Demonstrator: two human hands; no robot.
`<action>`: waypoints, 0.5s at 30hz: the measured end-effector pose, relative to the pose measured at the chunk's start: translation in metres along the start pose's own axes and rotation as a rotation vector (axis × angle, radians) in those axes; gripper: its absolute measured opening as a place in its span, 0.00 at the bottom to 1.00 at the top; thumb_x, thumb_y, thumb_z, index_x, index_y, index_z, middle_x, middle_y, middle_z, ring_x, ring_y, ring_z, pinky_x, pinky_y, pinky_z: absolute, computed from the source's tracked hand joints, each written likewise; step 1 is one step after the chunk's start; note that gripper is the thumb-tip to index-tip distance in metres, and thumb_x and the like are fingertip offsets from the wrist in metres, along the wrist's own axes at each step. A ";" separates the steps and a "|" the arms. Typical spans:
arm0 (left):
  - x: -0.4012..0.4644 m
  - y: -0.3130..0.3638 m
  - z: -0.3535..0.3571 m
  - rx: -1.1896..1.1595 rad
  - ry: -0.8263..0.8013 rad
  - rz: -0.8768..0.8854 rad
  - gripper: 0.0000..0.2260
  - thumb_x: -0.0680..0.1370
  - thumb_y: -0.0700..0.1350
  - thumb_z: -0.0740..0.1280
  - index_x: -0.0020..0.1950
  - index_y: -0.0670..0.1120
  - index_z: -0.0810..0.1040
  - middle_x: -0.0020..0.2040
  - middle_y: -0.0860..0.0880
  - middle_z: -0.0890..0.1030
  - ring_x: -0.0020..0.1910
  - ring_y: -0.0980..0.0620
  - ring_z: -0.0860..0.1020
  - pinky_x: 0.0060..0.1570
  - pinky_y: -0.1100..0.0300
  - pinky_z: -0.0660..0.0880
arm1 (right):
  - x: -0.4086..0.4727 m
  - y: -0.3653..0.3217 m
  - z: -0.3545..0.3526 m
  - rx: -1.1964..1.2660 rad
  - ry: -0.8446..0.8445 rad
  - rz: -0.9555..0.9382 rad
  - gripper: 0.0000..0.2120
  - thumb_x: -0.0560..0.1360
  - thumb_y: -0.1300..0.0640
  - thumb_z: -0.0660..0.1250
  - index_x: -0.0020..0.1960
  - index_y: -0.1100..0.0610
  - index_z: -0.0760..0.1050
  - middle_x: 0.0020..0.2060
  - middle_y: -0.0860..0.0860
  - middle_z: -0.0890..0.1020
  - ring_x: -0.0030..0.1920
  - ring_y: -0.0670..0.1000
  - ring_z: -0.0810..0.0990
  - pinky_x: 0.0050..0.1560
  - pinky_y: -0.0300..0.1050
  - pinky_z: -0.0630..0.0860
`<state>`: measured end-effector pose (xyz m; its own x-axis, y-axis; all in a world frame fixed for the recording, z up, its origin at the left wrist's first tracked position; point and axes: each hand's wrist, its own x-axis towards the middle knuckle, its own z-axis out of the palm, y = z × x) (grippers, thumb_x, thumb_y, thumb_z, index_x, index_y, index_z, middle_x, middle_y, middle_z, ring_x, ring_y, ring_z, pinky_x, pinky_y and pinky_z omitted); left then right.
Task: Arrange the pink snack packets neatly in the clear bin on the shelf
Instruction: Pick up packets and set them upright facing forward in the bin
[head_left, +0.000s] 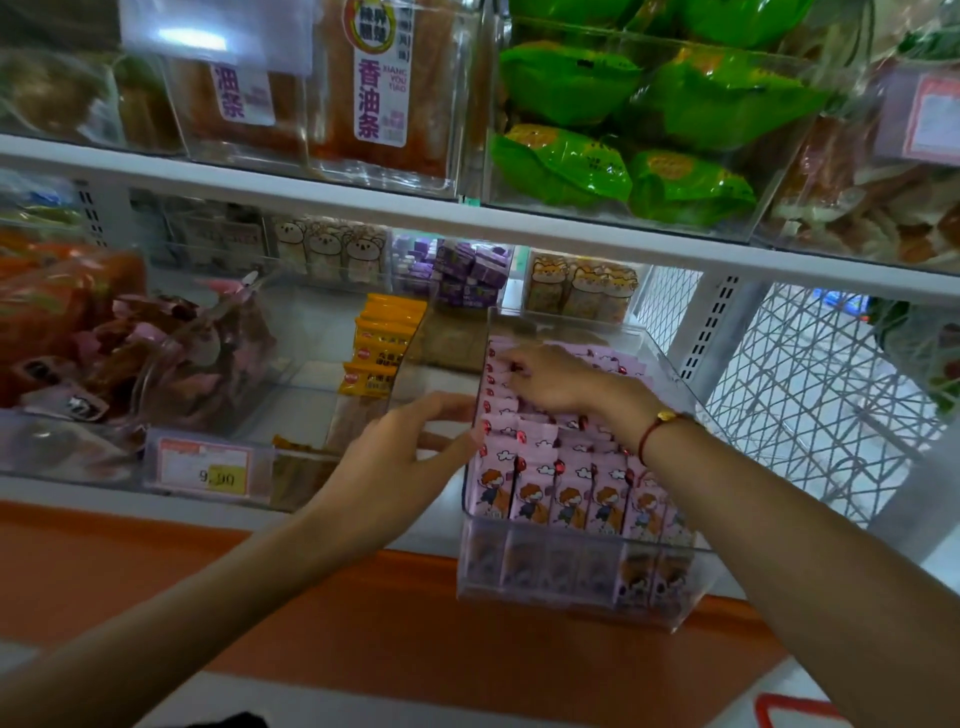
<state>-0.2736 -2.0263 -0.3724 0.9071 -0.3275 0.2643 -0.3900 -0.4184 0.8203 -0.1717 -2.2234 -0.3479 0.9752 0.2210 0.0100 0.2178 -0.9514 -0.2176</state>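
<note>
Clear bin (582, 587) pulled forward, front edge overhanging the shelf lip (363, 525); pink snack packets (566, 499) standing upright in rows inside, front row tidy, back rows less even.

Risks, as judged:
- Bin tipping or sliding off the lip if pressed down near the front; overhang looks the cause.
- Upright rows toppling like dominoes if the back packets get pushed too hard.
- Packets creased or jammed between rows when squeezed together.

Right hand (550, 382) reaching over the back rows, palm down, fingers bent onto the packet tops. Pressing or pinching one packet? Cannot tell; fingertips hidden among the packets. Red cord bracelet (655, 430) on that wrist.

Left hand (410, 447) at the bin's left wall, fingers nearly straight and slightly spread, fingertips touching the wall near its top edge, apparently bracing. Holding nothing.

Neighbouring bin with yellow packets (379, 343) just left, price tag (208, 467) further left.
</note>
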 end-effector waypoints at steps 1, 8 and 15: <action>-0.001 -0.001 0.000 -0.008 -0.002 0.005 0.15 0.78 0.56 0.62 0.65 0.61 0.71 0.52 0.71 0.74 0.53 0.67 0.76 0.50 0.65 0.76 | -0.003 -0.002 -0.001 0.042 0.060 -0.016 0.21 0.80 0.57 0.59 0.72 0.50 0.65 0.67 0.57 0.71 0.58 0.55 0.75 0.53 0.50 0.75; -0.009 -0.001 0.007 -0.011 0.066 -0.008 0.15 0.79 0.55 0.63 0.65 0.58 0.73 0.59 0.62 0.78 0.53 0.64 0.78 0.53 0.58 0.78 | -0.005 -0.007 0.005 0.139 0.206 0.031 0.09 0.73 0.54 0.71 0.52 0.53 0.80 0.56 0.50 0.81 0.57 0.50 0.78 0.58 0.45 0.72; -0.011 0.002 0.008 -0.049 0.105 -0.059 0.12 0.80 0.53 0.62 0.63 0.57 0.73 0.58 0.61 0.78 0.55 0.61 0.77 0.58 0.51 0.77 | -0.025 -0.024 -0.011 0.954 0.589 0.177 0.02 0.78 0.58 0.65 0.48 0.56 0.72 0.46 0.50 0.81 0.37 0.38 0.79 0.35 0.31 0.75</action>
<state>-0.2852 -2.0301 -0.3779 0.9407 -0.2124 0.2644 -0.3298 -0.3911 0.8592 -0.2012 -2.2091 -0.3319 0.9108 -0.2754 0.3074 0.2022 -0.3517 -0.9140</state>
